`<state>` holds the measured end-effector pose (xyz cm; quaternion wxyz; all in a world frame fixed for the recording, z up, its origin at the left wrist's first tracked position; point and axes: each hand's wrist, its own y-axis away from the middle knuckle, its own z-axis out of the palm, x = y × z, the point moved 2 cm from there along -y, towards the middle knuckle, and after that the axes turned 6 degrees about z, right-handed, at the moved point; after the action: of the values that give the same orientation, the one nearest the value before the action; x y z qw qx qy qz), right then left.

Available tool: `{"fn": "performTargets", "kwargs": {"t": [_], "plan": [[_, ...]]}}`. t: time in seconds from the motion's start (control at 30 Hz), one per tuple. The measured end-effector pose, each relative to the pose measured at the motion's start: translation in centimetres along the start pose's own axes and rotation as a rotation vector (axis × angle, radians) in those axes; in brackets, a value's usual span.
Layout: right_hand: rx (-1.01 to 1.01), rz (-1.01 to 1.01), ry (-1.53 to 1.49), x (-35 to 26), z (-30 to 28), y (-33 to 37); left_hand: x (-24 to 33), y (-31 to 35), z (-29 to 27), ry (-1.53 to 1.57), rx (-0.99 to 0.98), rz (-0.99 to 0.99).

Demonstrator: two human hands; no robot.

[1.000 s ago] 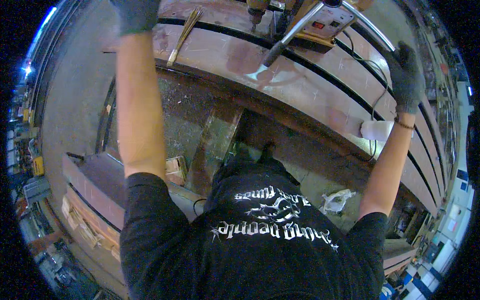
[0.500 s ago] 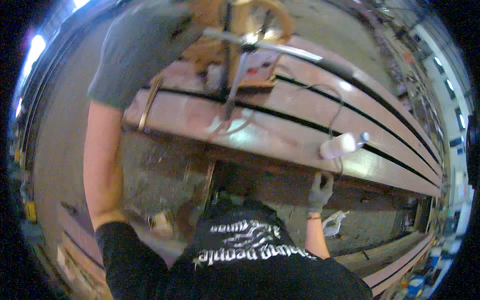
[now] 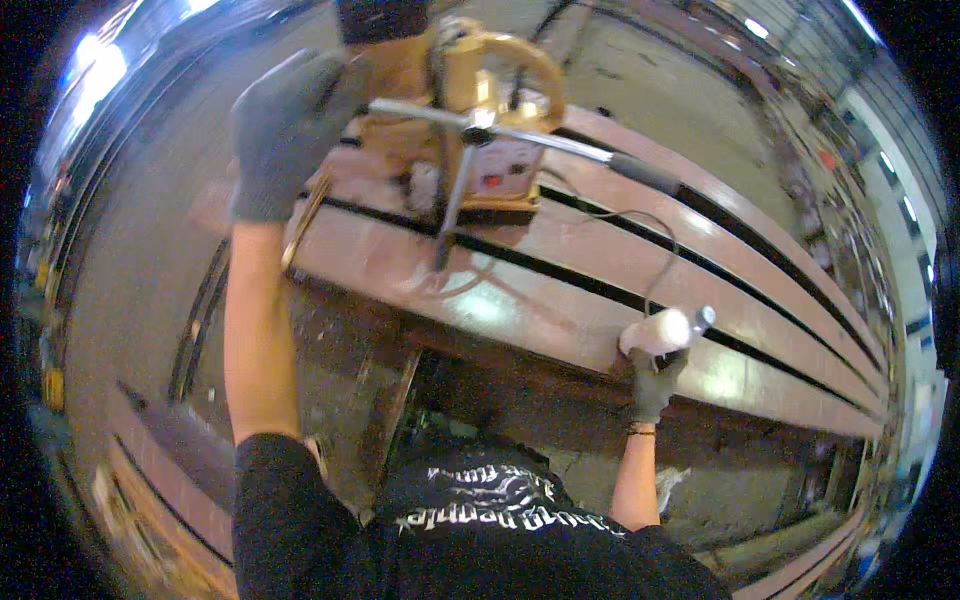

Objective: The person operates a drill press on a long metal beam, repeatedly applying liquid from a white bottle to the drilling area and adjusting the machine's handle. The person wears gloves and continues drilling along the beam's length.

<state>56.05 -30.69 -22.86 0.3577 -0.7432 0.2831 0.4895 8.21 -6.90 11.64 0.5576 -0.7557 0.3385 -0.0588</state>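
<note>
A yellow portable drill press (image 3: 460,85) with a black top and a crossed-spoke feed handle (image 3: 480,132) stands on a reddish-brown steel beam (image 3: 560,310). My left hand (image 3: 290,130), in a grey glove, is closed at the end of the left spoke; its grip is hidden inside the fist. Another spoke ends in a black grip on the right, and a third points down toward the beam. At the beam's near edge my right hand (image 3: 655,388), also gloved, has its fingers curled against a white bottle (image 3: 652,332) with a pale blue-grey tip.
Dark slots run along the beams lying side by side. A cable (image 3: 665,265) trails from the drill press toward the bottle. A thin brownish bundle (image 3: 305,225) lies across the beam's left end. More beams (image 3: 165,490) sit at the lower left, behind my arm.
My right hand has moved up to the bottle and taken hold of it; the bottle has shifted slightly left. My left fist stays by the spoke. The whole view has shifted.
</note>
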Motion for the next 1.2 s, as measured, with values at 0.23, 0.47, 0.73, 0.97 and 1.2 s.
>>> {"fn": "performTargets", "kwargs": {"t": [0.23, 0.47, 0.73, 0.97, 1.2], "plan": [[-0.176, 0.255, -0.119, -2.9, 1.1, -0.6, 1.4, 1.2, -1.3, 0.024, -0.192, -0.122], [-0.503, 0.371, -0.246, -0.8, 2.0, 1.0, 1.8, -0.2, -1.4, 0.138, 0.006, -0.155], [-1.056, 0.652, -0.474, -9.9, 6.4, 11.8, 3.0, -2.4, -1.5, 0.277, 0.088, -0.127], [-1.298, 0.841, -0.316, -14.4, 8.8, 13.6, 4.1, -3.5, 0.3, 0.168, 0.123, 0.002], [-1.206, 0.919, -0.304, -16.3, 9.9, 13.6, 5.6, -5.1, 1.4, 0.197, 0.012, -0.040]]}}
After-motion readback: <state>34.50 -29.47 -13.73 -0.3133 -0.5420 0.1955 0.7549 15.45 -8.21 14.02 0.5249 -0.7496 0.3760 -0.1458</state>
